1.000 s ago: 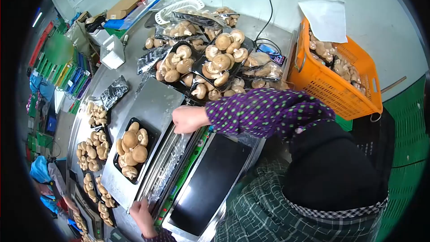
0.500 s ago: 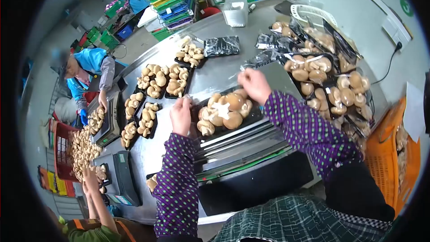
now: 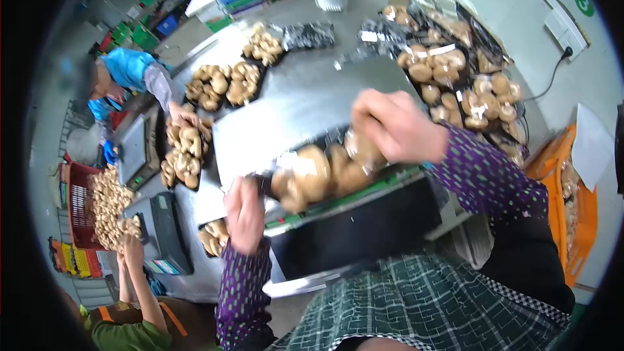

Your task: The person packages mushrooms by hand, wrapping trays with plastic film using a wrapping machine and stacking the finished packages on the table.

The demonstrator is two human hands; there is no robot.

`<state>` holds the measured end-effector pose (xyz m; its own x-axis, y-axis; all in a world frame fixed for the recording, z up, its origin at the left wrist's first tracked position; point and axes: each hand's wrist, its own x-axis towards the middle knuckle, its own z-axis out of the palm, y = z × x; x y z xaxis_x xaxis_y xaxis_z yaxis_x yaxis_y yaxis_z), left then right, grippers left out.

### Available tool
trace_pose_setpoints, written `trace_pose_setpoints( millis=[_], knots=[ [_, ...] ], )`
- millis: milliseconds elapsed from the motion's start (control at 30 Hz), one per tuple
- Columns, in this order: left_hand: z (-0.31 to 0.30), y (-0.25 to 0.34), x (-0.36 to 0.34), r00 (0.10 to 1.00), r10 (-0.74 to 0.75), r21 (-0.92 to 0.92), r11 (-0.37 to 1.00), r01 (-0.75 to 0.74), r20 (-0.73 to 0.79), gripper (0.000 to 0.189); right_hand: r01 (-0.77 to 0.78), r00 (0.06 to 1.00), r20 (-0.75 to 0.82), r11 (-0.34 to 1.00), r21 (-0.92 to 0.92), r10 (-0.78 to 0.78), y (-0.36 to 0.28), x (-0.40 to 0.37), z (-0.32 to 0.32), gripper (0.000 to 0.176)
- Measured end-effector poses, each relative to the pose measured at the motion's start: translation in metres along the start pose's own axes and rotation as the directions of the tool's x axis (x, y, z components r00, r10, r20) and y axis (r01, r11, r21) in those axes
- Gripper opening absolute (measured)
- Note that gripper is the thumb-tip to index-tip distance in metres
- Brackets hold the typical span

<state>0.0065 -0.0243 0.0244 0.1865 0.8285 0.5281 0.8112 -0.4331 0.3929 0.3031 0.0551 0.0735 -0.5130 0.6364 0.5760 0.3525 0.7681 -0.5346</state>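
A tray of large brown mushrooms (image 3: 312, 172) under clear film hangs tilted above the front of the wrapping machine (image 3: 357, 234), slightly blurred. My left hand (image 3: 245, 214) is closed on the film at the tray's left end. At the right end my right hand (image 3: 398, 127) pinches the film, its fingers pressed together. Behind the tray lies the machine's pale flat plate (image 3: 250, 133). A small tray of mushrooms (image 3: 213, 237) sits to the left of my left hand.
Wrapped mushroom trays (image 3: 435, 65) pile up at the right, near an orange crate (image 3: 582, 221). Open mushroom trays (image 3: 208, 84) stand at the back left. Two co-workers handle mushrooms on the left, beside scales (image 3: 156, 231) and a red basket (image 3: 81, 211).
Both my hands have lifted the mushroom tray off the machine and brought it nearer to me. The view has shifted. A co-worker's hand has reached to the trays at the left.
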Motion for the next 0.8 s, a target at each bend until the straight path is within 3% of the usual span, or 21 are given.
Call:
trace_pose_setpoints(
  millis=[33, 67, 100, 133, 167, 200, 267, 300, 333, 367, 433, 500, 533, 567, 600, 633, 667, 733, 767, 800],
  knots=[
    [-0.023, 0.056, -0.006, 0.926, -0.372, -0.424, 0.831, 0.361, 0.058, 0.023, 0.048, 0.998, 0.032, 0.999, 0.013, -0.048, -0.032, -0.018, -0.015, 0.012],
    [-0.038, 0.065, -0.042, 0.941, -0.338, -0.386, 0.865, 0.321, 0.025, 0.026, 0.131, 0.991, 0.004, 0.991, 0.029, -0.131, -0.054, -0.037, -0.023, 0.014],
    [-0.043, 0.077, -0.054, 0.935, -0.328, -0.416, 0.837, 0.355, 0.138, 0.026, 0.217, 0.976, -0.03, 0.975, 0.042, -0.216, -0.072, -0.056, -0.026, 0.016],
    [-0.048, 0.089, -0.065, 0.917, -0.312, -0.437, 0.808, 0.395, 0.25, 0.027, 0.084, 0.995, 0.039, 0.993, 0.089, -0.088, -0.079, -0.08, -0.015, 0.017],
    [-0.048, 0.09, -0.08, 0.798, -0.433, -0.386, 0.71, 0.589, 0.419, 0.027, -0.043, 0.994, 0.101, 0.992, 0.122, 0.03, -0.077, -0.104, 0.002, 0.018],
    [-0.034, 0.084, -0.09, 0.726, -0.494, -0.317, 0.674, 0.667, 0.478, 0.026, -0.267, 0.946, 0.217, 0.957, 0.11, 0.24, -0.069, -0.123, 0.018, 0.014],
    [0.002, 0.062, -0.105, 0.616, -0.58, -0.233, 0.6, 0.766, 0.532, 0.027, -0.427, 0.891, 0.235, 0.893, 0.141, 0.388, -0.036, -0.136, 0.039, 0.014],
    [0.012, 0.057, -0.106, 0.538, -0.674, -0.264, 0.472, 0.841, 0.507, 0.027, -0.692, 0.722, 0.289, 0.66, 0.293, 0.629, -0.02, -0.146, 0.042, 0.023],
    [0.02, 0.052, -0.105, 0.595, -0.707, -0.402, 0.453, 0.796, 0.382, 0.028, -0.797, 0.603, 0.309, 0.571, 0.195, 0.736, -0.007, -0.151, 0.034, 0.03],
    [0.026, 0.047, -0.105, 0.625, -0.74, -0.533, 0.435, 0.725, 0.247, 0.028, -0.827, 0.538, 0.353, 0.399, 0.395, 0.766, 0.003, -0.166, 0.032, 0.03],
    [0.031, 0.026, -0.111, 0.522, -0.808, -0.553, 0.313, 0.772, 0.272, 0.026, -0.774, 0.572, 0.298, 0.382, 0.505, 0.765, 0.006, -0.186, 0.039, 0.023],
    [0.043, 0.022, -0.113, 0.568, -0.795, -0.599, 0.352, 0.719, 0.215, 0.029, -0.82, 0.438, 0.276, 0.254, 0.513, 0.855, -0.004, -0.19, 0.044, 0.02],
    [0.044, 0.014, -0.114, 0.531, -0.828, -0.589, 0.34, 0.733, 0.183, 0.032, -0.764, 0.469, 0.166, 0.303, 0.57, 0.868, -0.007, -0.189, 0.053, 0.023],
    [0.042, 0.007, -0.115, 0.492, -0.858, -0.577, 0.329, 0.747, 0.149, 0.035, -0.763, 0.466, 0.162, 0.302, 0.571, 0.87, -0.009, -0.19, 0.046, 0.023],
    [0.03, 0.008, -0.113, 0.445, -0.882, -0.574, 0.287, 0.767, 0.153, 0.039, -0.741, 0.418, 0.169, 0.227, 0.632, 0.893, -0.012, -0.191, 0.035, 0.024],
    [0.012, 0.008, -0.116, 0.452, -0.883, -0.481, 0.344, 0.806, 0.125, 0.037, -0.712, 0.364, 0.183, 0.146, 0.687, 0.913, -0.018, -0.195, 0.023, 0.025],
    [-0.009, 0.016, -0.122, 0.505, -0.844, -0.338, 0.429, 0.838, 0.18, 0.034, -0.746, 0.35, 0.199, 0.144, 0.65, 0.915, -0.03, -0.209, 0.008, 0.023],
    [-0.033, 0.017, -0.174, 0.608, -0.704, -0.106, 0.617, 0.779, 0.366, 0.029, -0.834, 0.195, 0.376, -0.048, 0.549, 0.906, -0.055, -0.254, -0.009, 0.026],
    [-0.037, 0.013, -0.207, 0.561, -0.614, 0.117, 0.726, 0.678, 0.556, 0.027, -0.855, 0.107, 0.444, -0.145, 0.498, 0.89, -0.066, -0.278, -0.004, 0.025],
    [-0.029, 0.009, -0.244, 0.423, -0.51, 0.243, 0.805, 0.541, 0.749, 0.024, -0.897, 0.031, 0.507, -0.2, 0.395, 0.861, -0.067, -0.3, 0.014, 0.021]
  ],
)
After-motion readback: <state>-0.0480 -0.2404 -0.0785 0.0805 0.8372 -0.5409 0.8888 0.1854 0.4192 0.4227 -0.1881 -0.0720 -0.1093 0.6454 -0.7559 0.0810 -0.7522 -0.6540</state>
